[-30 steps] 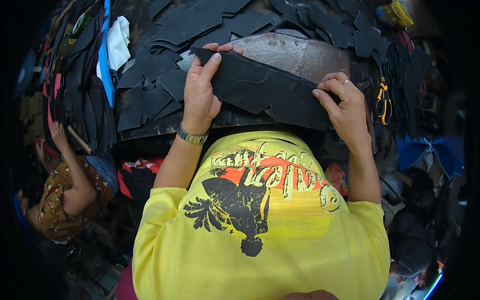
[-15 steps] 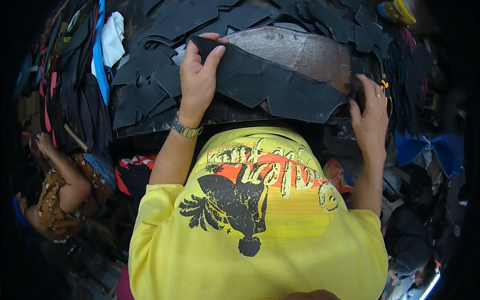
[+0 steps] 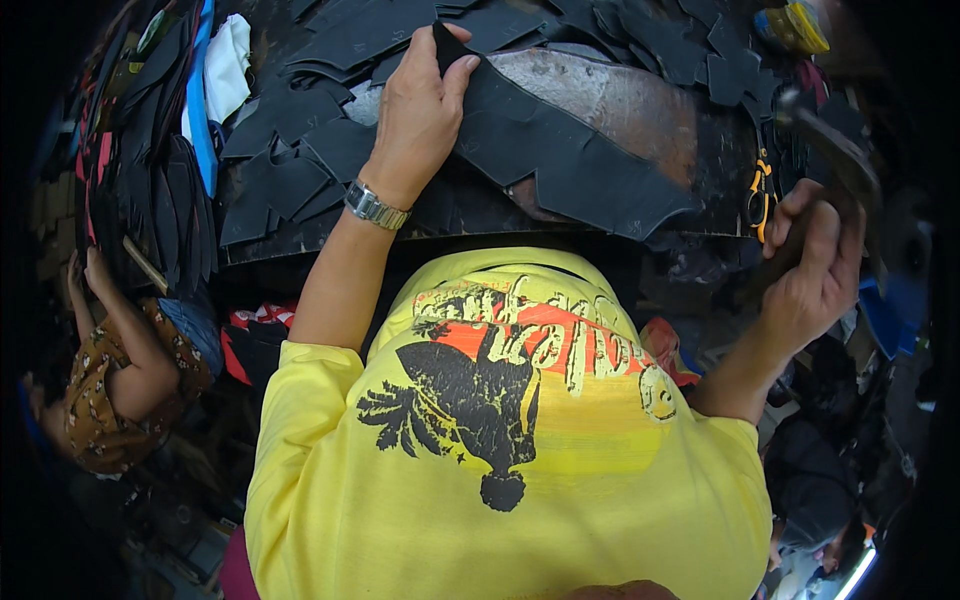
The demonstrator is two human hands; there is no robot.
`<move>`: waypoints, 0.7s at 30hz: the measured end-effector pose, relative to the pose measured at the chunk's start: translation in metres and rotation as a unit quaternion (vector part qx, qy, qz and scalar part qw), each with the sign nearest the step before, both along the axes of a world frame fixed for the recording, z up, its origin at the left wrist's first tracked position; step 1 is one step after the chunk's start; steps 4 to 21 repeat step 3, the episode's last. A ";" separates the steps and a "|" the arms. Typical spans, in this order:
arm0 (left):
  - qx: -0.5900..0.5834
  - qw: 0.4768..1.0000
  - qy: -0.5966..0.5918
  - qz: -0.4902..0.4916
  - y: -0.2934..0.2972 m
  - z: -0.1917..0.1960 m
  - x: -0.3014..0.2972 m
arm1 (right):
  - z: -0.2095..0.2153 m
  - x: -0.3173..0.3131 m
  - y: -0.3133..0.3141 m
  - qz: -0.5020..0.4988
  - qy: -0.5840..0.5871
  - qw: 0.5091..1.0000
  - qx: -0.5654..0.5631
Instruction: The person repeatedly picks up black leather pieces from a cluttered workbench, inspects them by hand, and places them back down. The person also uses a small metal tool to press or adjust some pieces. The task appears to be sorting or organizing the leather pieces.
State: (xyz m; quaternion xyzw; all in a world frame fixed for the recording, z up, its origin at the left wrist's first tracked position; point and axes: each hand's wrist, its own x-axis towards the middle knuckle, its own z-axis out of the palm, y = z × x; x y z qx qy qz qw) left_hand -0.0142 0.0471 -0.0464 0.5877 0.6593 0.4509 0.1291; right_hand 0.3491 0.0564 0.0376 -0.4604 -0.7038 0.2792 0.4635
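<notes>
My left hand [image 3: 418, 105] pinches the upper left corner of a black cut piece of sheet material [image 3: 560, 165], thumb on top. It looks like leather or rubber; the piece slants down to the right over a worn metal plate [image 3: 600, 95], with notches along its near edge. Raised at the right, my right hand [image 3: 815, 265] is closed around the handle of a hammer [image 3: 852, 160]. Its curved metal head is smeared by motion. Yellow-handled scissors [image 3: 762, 195] are at the bench's right edge, beside this hand.
Black cut pieces [image 3: 285, 175] lie in overlapping heaps across the bench. Strips hang at the left by a blue strip [image 3: 200, 110] and a white cloth [image 3: 227, 70]. A yellow container [image 3: 795, 25] stands far right. Another person [image 3: 130, 370] sits at the left.
My right hand has left the piece's right end, swung outward right and now grips a hammer. My left hand has shifted up and right, tilting the piece's left corner away.
</notes>
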 end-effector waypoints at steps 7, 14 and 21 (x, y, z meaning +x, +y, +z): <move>0.023 1.000 0.016 -0.009 0.010 -0.003 0.004 | -0.020 -0.017 -0.008 0.024 -0.320 0.923 0.213; 0.023 1.000 0.016 -0.009 0.010 -0.003 0.004 | -0.020 -0.017 -0.008 0.024 -0.320 0.923 0.213; 0.023 1.000 0.016 -0.009 0.010 -0.003 0.004 | -0.020 -0.017 -0.008 0.024 -0.320 0.923 0.213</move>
